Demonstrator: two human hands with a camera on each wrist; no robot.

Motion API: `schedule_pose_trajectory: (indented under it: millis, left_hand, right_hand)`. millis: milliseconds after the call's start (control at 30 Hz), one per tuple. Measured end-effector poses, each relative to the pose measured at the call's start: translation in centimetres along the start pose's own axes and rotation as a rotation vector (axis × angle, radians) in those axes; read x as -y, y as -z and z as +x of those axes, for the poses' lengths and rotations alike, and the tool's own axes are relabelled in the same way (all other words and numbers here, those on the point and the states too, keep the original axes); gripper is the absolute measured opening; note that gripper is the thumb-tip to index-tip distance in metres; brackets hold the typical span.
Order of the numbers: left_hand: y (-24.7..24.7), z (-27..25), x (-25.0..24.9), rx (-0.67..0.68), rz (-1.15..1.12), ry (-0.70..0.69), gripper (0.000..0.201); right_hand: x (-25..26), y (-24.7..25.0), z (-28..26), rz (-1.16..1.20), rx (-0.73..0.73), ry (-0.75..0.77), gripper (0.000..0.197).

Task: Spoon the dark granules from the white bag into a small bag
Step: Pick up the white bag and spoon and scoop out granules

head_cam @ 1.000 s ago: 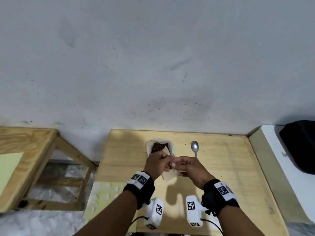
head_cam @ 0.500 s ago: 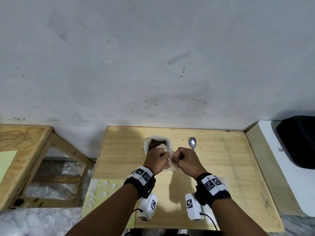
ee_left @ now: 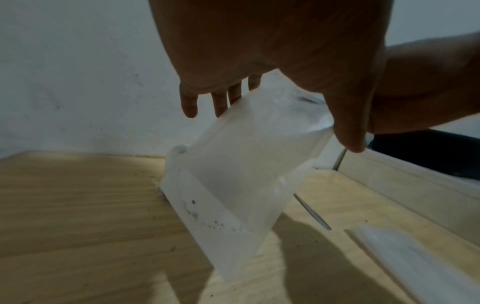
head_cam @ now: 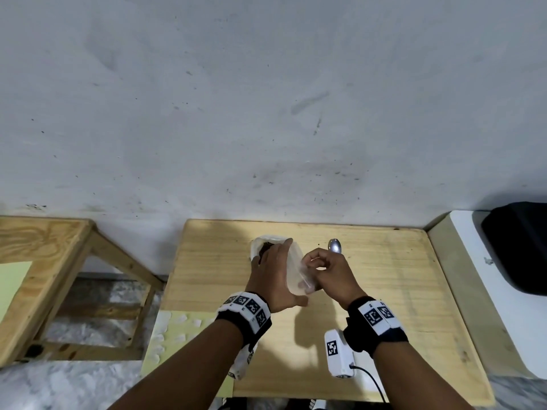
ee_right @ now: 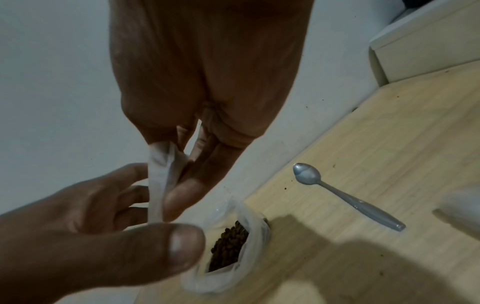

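Note:
I hold a small translucent bag [head_cam: 296,269] above the wooden table [head_cam: 384,291], between my two hands. My left hand [head_cam: 275,276] lies flat against its left side with straight fingers [ee_left: 219,102]. On the right, my right hand [head_cam: 328,270] pinches the bag's edge [ee_right: 158,185] between thumb and curled fingers. The small bag [ee_left: 246,164] hangs tilted and looks empty. Behind my hands the white bag [ee_right: 249,232] stands open with dark granules [ee_right: 228,246] inside, partly hidden in the head view. A metal spoon [head_cam: 335,246] lies to its right, untouched.
A grey wall runs close behind the table. A second wooden table [head_cam: 44,253] stands to the left across a gap. A white surface [head_cam: 461,261] with a black object [head_cam: 521,250] borders the right. A yellow sheet [head_cam: 177,329] with white pieces covers the front left corner.
Both hands were curled together at the small bag's top. My left hand has since straightened its fingers along the bag, and the hands have spread slightly apart.

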State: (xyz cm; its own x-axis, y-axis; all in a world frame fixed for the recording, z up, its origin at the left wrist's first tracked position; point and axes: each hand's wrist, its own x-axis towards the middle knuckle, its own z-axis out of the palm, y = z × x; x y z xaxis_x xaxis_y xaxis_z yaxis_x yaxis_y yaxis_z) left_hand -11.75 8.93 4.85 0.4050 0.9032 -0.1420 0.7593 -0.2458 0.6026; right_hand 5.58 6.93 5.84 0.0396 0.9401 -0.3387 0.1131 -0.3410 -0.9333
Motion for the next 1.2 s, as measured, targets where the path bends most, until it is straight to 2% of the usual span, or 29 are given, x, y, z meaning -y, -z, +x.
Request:
schedule_pose_trajectory:
  millis: [100, 167, 267, 333, 500, 633, 733, 833, 1000, 1067, 1200]
  left_hand:
    - [0.0, -0.1, 0.0, -0.001, -0.011, -0.064, 0.123]
    - [-0.1, -0.2, 0.2, 0.009, 0.001, -0.129, 0.119]
    - [-0.4, -0.5, 0.5, 0.034, 0.060, -0.204, 0.115]
    - [-0.7, -0.7, 0.4, 0.022, 0.053, -0.218, 0.111]
    - [-1.5, -0.7, 0.8, 0.027, 0.003, -0.176, 0.110]
    - [-1.5, -0.5, 1.4, 0.081, -0.038, -0.136, 0.102]
    - [-1.5, -0.2, 2.0, 0.104, -0.078, -0.047, 0.098]
    - [-1.7, 0.1, 2.6, 0.095, -0.108, 0.042, 0.092]
    - [-2.1, 0.8, 3.1, 0.095, -0.125, 0.180, 0.089]
    - [-2.4, 1.2, 3.4, 0.083, -0.128, 0.190, 0.089]
    - [-2.9, 1.8, 3.6, 0.044, -0.136, 0.195, 0.082]
  right_hand:
    - [0.0, 0.0, -0.2, -0.025, 0.091, -0.016, 0.014]
    - [-0.1, 0.2, -0.2, -0.121, 0.142, -0.004, 0.021]
    - [-0.7, 0.4, 0.0, -0.264, 0.091, 0.053, 0.040]
    - [-1.1, 0.3, 0.1, -0.271, 0.038, 0.061, 0.042]
    - [-1.7, -0.3, -0.3, -0.294, 0.038, 0.091, 0.033]
    - [-2.3, -0.2, -0.2, -0.203, 0.047, -0.054, 0.030]
    - [-2.5, 0.7, 0.1, -0.124, 0.044, -0.130, 0.013]
    - [-3.2, 2.2, 0.6, -0.060, -0.087, -0.194, 0.008]
    - [-6.5, 4.5, 2.6, -0.254, -0.397, -0.349, 0.012]
    - [-7.4, 4.8, 3.3, -0.379, -0.416, -0.416, 0.017]
    - [-8.1, 4.6, 4.4, -0.576, -0.416, -0.482, 0.013]
